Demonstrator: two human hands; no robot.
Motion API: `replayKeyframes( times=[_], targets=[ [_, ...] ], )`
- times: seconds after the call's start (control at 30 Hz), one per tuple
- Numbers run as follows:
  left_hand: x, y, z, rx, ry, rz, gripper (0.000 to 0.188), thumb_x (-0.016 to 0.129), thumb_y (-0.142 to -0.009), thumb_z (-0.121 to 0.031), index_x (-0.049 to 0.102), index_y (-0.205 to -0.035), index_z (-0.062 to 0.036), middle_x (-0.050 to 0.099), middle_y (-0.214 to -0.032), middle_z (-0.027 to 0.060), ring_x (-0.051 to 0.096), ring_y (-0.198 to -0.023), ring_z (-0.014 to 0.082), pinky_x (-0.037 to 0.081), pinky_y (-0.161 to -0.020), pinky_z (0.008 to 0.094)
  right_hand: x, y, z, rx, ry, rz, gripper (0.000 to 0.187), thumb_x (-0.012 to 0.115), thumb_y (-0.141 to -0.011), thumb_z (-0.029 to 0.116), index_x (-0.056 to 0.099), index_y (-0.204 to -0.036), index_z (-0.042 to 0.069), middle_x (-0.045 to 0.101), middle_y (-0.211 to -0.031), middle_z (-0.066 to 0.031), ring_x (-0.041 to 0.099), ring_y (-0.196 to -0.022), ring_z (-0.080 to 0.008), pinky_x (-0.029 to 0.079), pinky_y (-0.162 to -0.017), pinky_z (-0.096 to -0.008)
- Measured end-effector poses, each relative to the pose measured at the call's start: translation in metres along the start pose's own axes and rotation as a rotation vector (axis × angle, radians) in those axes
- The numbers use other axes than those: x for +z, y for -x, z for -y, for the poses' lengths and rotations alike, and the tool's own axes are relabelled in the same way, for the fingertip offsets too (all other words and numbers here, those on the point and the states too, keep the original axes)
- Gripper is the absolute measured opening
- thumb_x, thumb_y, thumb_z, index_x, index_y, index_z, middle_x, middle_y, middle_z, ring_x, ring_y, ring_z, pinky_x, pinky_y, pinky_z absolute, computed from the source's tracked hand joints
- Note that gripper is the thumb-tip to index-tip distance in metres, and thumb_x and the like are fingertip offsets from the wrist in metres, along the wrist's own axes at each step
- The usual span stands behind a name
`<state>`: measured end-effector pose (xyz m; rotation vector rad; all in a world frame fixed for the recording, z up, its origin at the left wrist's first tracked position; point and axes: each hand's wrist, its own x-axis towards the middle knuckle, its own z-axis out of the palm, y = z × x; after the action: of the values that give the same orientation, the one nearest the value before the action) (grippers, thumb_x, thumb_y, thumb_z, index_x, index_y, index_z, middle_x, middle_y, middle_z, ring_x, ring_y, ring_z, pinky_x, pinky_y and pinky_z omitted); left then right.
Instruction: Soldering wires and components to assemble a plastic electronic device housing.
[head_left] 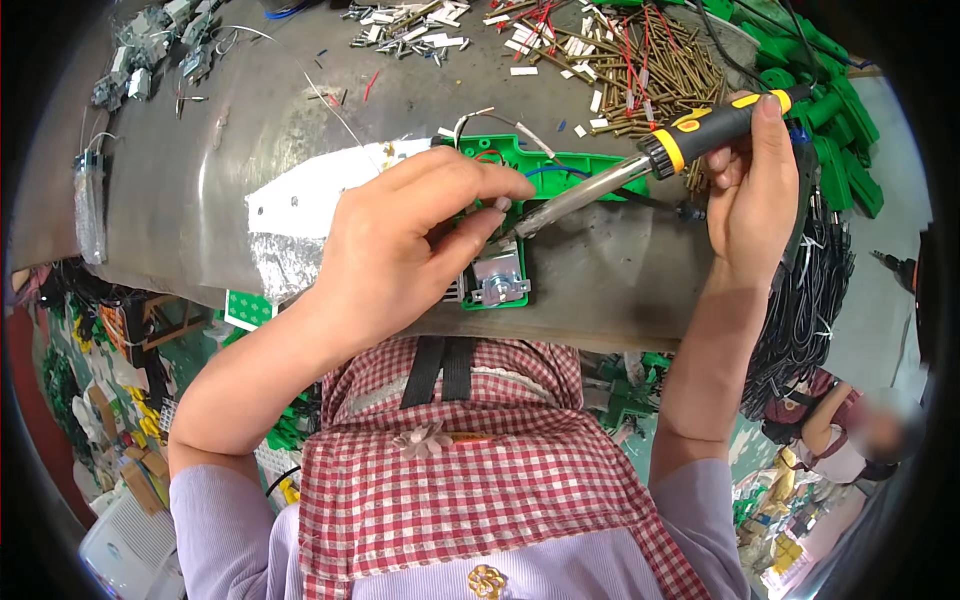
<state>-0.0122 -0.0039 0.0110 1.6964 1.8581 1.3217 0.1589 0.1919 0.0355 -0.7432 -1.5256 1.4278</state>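
My right hand (752,205) grips a soldering iron (700,130) by its black and yellow handle, and the metal shaft slants down to the left. Its tip end reaches into an open green plastic housing (600,185) on the bench. Over the housing's left part, my left hand (410,235) has thumb and forefinger pinched close to the shaft's end; what they hold is hidden. A silvery metal component (500,275) sits in the housing's near end. Blue, white and black wires run inside and across it.
A white sheet (320,185) lies left of my left hand. Long brass-coloured pins (670,65) are heaped at the back right, beside green plastic parts (840,140). Black cable bundles (805,310) hang at the right. Grey components (150,45) lie far left. Another person (840,430) is at lower right.
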Motion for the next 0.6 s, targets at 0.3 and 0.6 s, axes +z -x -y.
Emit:
replayKeyframes(
  times=[0.3, 0.6],
  targets=[
    [0.0011, 0.0035, -0.0003, -0.002, -0.061, -0.008, 0.028, 0.068, -0.074, 0.006, 0.067, -0.1, -0.0063, 0.065, -0.088, 0.0024, 0.044, -0.057, 0.009, 0.034, -0.05, 0.0231, -0.0019, 0.0003, -0.0007, -0.012, 0.005, 0.02, 0.032, 0.053, -0.097, 0.035, 0.056, -0.094, 0.003, 0.053, -0.07, -0.0008, 0.046, -0.056, -0.0043, 0.033, -0.047, -0.0176],
    [0.0017, 0.0046, 0.0033, 0.061, -0.072, -0.012, 0.026, 0.069, -0.073, 0.005, 0.067, -0.097, -0.0053, 0.066, -0.088, 0.0049, 0.05, -0.059, 0.0131, 0.04, -0.052, 0.0253, -0.0022, 0.0007, -0.0015, -0.01, 0.012, 0.028, 0.033, 0.052, -0.098, 0.035, 0.056, -0.094, 0.003, 0.053, -0.069, -0.0007, 0.046, -0.055, -0.0044, 0.033, -0.047, -0.0179]
  ],
)
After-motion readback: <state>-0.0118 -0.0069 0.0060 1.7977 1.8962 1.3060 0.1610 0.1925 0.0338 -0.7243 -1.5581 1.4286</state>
